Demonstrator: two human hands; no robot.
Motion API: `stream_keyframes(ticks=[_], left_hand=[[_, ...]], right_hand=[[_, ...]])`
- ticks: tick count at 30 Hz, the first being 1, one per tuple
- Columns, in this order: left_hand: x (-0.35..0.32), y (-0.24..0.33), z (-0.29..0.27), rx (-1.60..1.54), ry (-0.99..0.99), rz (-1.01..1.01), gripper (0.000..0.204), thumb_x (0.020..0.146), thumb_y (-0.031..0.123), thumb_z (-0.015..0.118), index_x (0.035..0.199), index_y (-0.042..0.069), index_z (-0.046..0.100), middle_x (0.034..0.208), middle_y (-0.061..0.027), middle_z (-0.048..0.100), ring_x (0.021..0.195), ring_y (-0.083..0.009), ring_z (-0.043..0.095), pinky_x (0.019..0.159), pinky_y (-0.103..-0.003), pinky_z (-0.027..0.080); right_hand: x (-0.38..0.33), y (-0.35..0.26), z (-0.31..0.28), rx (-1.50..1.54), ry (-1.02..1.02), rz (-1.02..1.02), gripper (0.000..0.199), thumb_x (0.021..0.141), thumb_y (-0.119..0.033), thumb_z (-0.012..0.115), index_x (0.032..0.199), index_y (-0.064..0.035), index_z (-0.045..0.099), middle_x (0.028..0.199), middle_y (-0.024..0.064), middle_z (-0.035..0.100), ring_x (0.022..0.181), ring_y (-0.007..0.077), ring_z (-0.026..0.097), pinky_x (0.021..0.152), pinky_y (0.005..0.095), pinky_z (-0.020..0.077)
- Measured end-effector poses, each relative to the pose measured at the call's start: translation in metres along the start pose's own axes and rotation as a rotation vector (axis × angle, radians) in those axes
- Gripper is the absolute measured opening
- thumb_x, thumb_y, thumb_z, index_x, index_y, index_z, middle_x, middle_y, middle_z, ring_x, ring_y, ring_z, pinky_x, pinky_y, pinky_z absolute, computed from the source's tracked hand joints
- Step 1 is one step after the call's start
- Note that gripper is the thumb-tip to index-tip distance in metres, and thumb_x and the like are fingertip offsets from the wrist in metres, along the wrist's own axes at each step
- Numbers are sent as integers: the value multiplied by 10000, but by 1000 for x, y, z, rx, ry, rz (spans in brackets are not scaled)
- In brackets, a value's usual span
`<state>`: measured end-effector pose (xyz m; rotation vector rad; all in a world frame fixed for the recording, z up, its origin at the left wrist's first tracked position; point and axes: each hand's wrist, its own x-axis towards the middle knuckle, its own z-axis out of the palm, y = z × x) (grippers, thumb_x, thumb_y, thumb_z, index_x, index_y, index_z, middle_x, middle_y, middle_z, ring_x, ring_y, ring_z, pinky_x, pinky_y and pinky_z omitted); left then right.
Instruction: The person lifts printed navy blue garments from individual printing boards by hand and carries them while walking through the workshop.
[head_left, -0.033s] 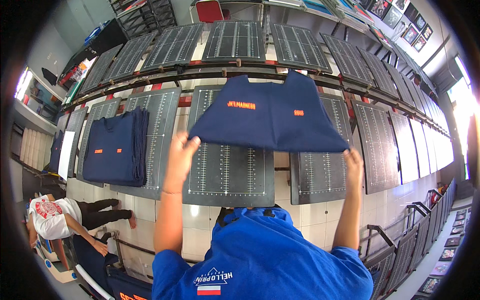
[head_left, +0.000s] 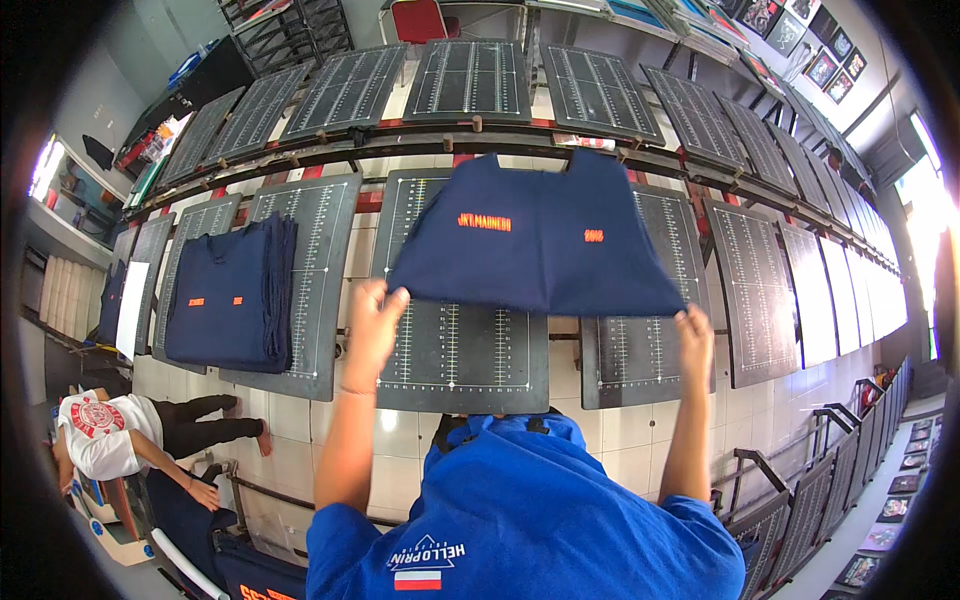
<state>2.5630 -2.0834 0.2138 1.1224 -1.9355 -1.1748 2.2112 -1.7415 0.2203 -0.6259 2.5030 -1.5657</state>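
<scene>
Between my hands a navy shirt panel (head_left: 540,265) is stretched over two dark printing boards. It carries small orange print on either half and a notch along its far edge. My left hand (head_left: 376,320) pinches its near left corner, and my right hand (head_left: 695,338) grips the near right corner. The bare near part of one board (head_left: 450,360) shows below the cloth, and the other board (head_left: 640,365) shows toward the right. To the left, a stack of navy shirt panels (head_left: 225,335) with similar orange print lies across other boards.
Another row of ruled boards (head_left: 465,85) runs along the far side behind a dark rail (head_left: 340,140). More boards (head_left: 755,300) continue to the right. At lower left a person (head_left: 110,440) in a white shirt handles dark cloth. A red chair (head_left: 418,22) stands at the back.
The panel has come slightly nearer to me. My left hand has moved right and down, my right hand slightly left and down; both still hold its corners.
</scene>
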Motion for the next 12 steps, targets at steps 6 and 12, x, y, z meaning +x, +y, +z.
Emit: stream_keyframes(ticks=[6,12], left_hand=[[-75,-136,85,370,-69,-187,338,779,229,684,1022,-2,639,1074,-183,557,1056,-327,500,958,-439,337],[-74,-147,91,481,-41,-115,375,795,239,676,1071,-8,615,1134,-218,514,1078,-357,464,950,-442,340]], right_hand=[[-29,96,11,-326,-134,-5,234,861,-117,629,1067,-5,623,1070,171,636,1063,279,584,940,361,448],[-76,-242,-10,199,214,-968,480,895,-198,572,1281,72,481,1257,189,545,1177,275,518,1002,396,399]])
